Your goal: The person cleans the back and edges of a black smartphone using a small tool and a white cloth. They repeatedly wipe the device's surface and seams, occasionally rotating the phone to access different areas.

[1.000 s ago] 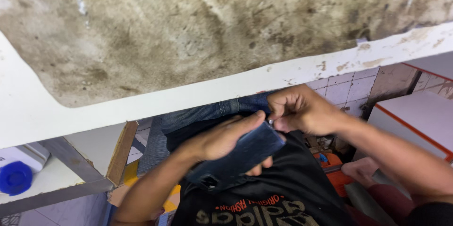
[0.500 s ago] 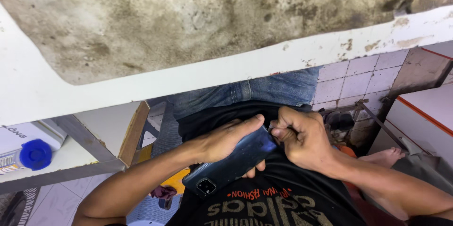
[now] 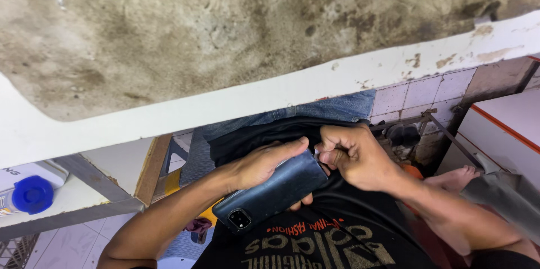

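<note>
At the far left edge of the frame, low down, a bottle with a blue cap (image 3: 32, 195) lies on a pale shelf (image 3: 34, 176), with a grey metal bar (image 3: 90, 178) and a strip of wooden edging (image 3: 153, 168) slanting just to its right. Below them, pale floor tiles (image 3: 62, 243) show in the lower left corner.

Across the whole upper half runs a stained, mottled tabletop (image 3: 236, 27), its chipped white edge (image 3: 315, 86) sloping up toward the right.

Just left of centre, the left hand (image 3: 261, 165) comes in from the lower left and wraps round a dark blue phone (image 3: 273, 190) — fingers curled over its upper edge, the thumb tucked beneath, so the grip is closed on it. The phone lies tilted, back side up, camera lens at its lower left end, held over the lap against a black shirt (image 3: 315, 235) and below blue jeans (image 3: 320, 110).

Just right of centre, the right hand (image 3: 354, 156) is bunched into a loose fist, fingertips pinched together at the phone's upper right corner and touching it — whether they hold something small there cannot be told.

Further right, bare toes (image 3: 458, 176) rest near a dark metal frame (image 3: 433, 128) against a tiled wall (image 3: 422, 92), and a white panel with an orange edge (image 3: 500, 134) fills the right side.
</note>
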